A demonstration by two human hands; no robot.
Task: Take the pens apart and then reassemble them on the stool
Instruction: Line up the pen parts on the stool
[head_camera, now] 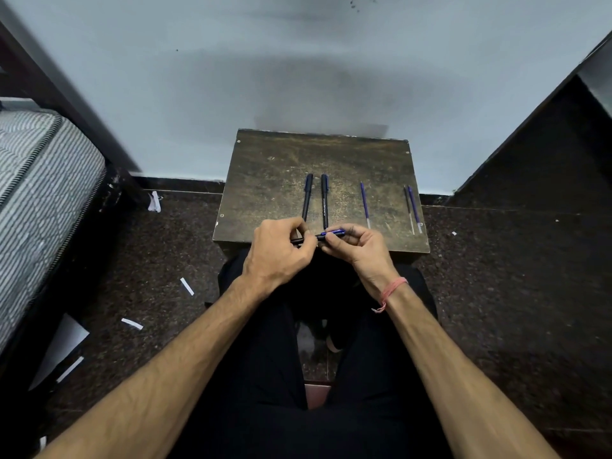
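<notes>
A dark pen lies crosswise between both hands, held just above the near edge of the wooden stool. The left hand closes its fingertips on the black barrel end, thumb and forefinger pinching it from above. The right hand pinches the other end, where a blue cap or clip piece shows between thumb and forefinger. Whether the two parts are fully joined cannot be told, since the fingers cover the seam.

Just beyond the hands, two whole dark pens lie on the stool side by side, pointing away from the person: the left pen slightly tilted, the right pen nearly straight and bearing pale lettering on its barrel. Further right lies a single thin blue refill, apart from the pens. Near the right edge of the stool rest two more thin refills close together, a dark refill and a bluish refill just beside it.

A pink thread band circles the right wrist. Black trousers cover the person's legs below the stool. White paper scraps lie scattered on the dark speckled floor to the left, near a striped mattress. A pale wall rises behind the stool.
</notes>
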